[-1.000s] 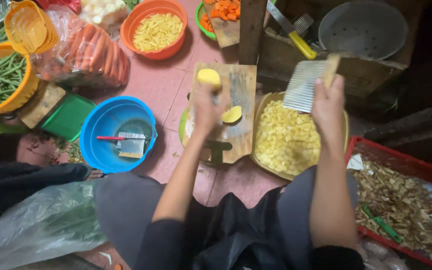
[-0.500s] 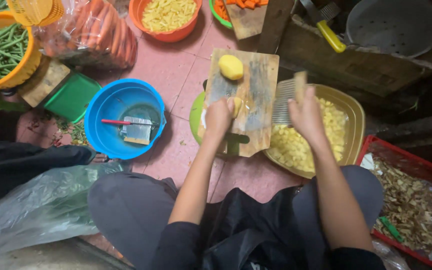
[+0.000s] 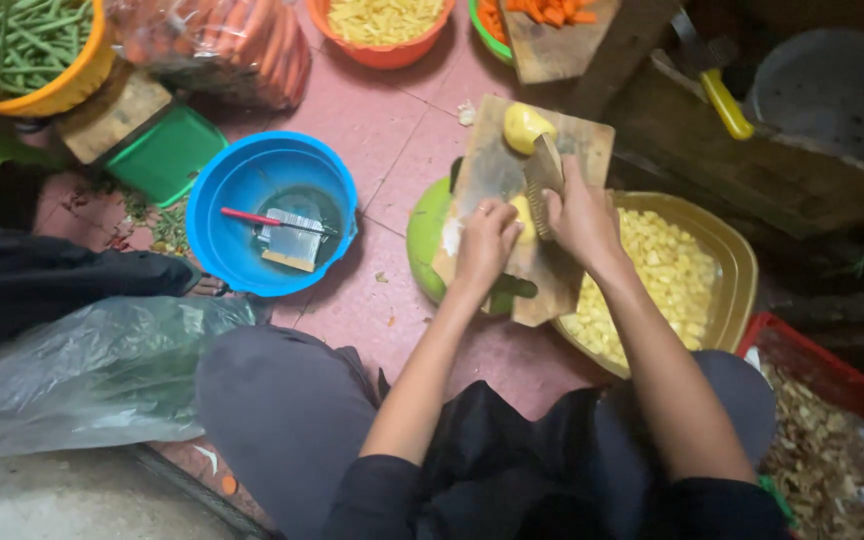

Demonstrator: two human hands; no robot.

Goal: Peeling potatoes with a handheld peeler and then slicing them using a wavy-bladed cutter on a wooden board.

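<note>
Left hand (image 3: 485, 240) is pressing down on a yellow potato piece (image 3: 523, 218) on the wooden cutting board (image 3: 497, 160), fingers curled over it. Right hand (image 3: 579, 215) is gripping the crinkle-cut blade (image 3: 543, 178), which is standing right against that piece, between both hands. A whole peeled potato (image 3: 525, 126) is sitting just past the blade at the board's far end. Compared to half a second ago, the right hand is now off the tan bowl of potato cubes (image 3: 722, 262) and over the board, blade beside the piece.
</note>
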